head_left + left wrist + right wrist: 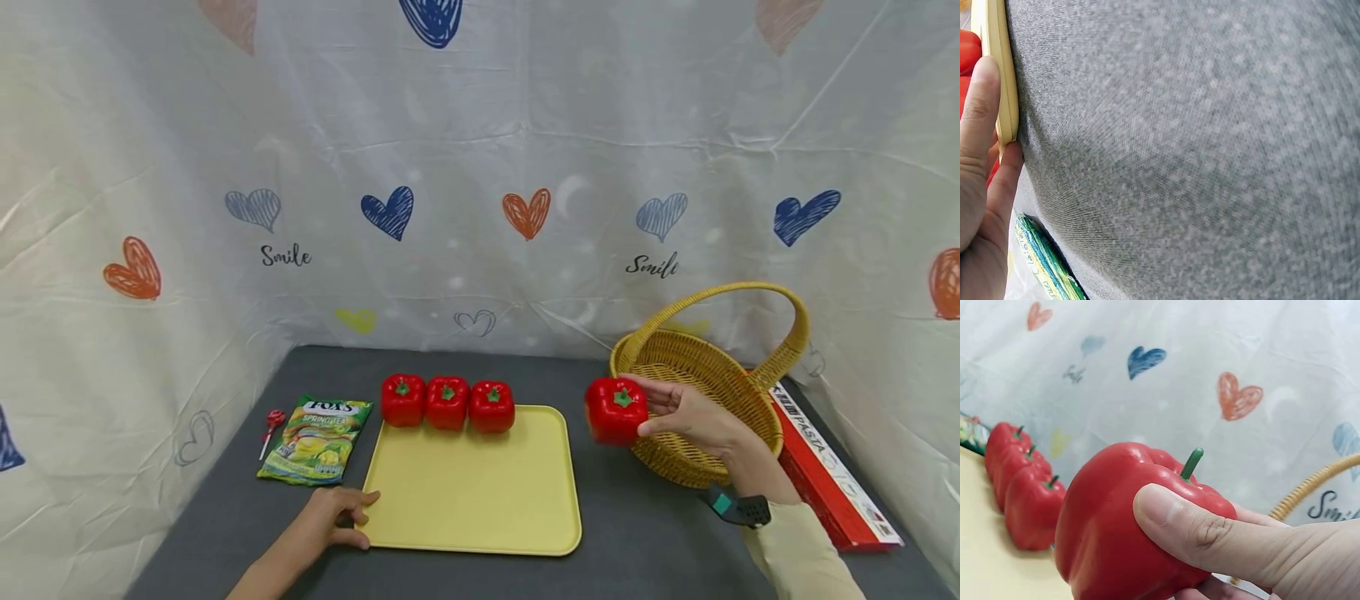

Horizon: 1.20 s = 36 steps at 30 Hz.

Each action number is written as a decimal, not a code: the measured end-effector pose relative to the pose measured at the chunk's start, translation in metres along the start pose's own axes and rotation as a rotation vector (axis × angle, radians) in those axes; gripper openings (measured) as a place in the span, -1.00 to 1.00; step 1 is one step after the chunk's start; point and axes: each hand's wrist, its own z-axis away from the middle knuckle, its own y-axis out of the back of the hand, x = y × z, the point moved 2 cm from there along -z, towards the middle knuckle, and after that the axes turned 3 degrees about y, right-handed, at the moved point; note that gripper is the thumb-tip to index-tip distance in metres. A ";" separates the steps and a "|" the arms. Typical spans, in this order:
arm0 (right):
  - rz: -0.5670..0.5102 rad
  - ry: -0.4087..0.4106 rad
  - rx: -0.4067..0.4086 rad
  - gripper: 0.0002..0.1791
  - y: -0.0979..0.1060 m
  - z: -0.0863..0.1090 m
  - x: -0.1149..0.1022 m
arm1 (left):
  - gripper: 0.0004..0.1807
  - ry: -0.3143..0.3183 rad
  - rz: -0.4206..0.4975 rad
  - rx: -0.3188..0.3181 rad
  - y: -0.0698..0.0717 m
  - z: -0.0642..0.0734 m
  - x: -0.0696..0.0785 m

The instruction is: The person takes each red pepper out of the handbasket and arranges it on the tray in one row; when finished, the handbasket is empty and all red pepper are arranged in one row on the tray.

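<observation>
In the head view my right hand [693, 414] grips a red bell pepper [617, 411] between thumb and fingers, in front of the basket's left side. The right wrist view shows my thumb pressed across this bell pepper [1116, 512], its green stem upright. My left hand [330, 521] holds the front left corner of a yellow tray [480, 500]. In the left wrist view its fingers touch the tray's rim [1004, 94]. Three more red bell peppers [447, 403] stand side by side in a row along the tray's back left part.
A yellow wicker basket [675, 458] with a tall handle stands at the right. Beside it lies a red pasta box [832, 475]. Left of the tray lie a green candy bag [318, 442] and a red lollipop [273, 425]. A curtain with hearts hangs behind the dark table [630, 533].
</observation>
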 end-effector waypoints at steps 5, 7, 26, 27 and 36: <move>0.014 -0.016 0.017 -0.23 -0.016 -0.024 0.014 | -0.33 -0.006 0.002 0.009 -0.001 0.001 0.000; 0.038 -0.033 0.030 -0.19 -0.022 -0.035 0.021 | -0.32 0.009 0.006 0.001 0.000 0.001 0.000; 0.128 -0.092 0.098 -0.09 -0.027 -0.087 0.073 | -0.69 0.001 -0.016 0.000 0.000 -0.001 -0.001; 0.134 -0.092 0.102 -0.09 -0.026 -0.087 0.075 | -0.72 0.008 -0.015 -0.003 0.000 -0.002 -0.001; 0.202 -0.076 0.097 -0.09 -0.023 -0.094 0.086 | -0.70 0.012 -0.017 0.009 0.000 0.000 -0.001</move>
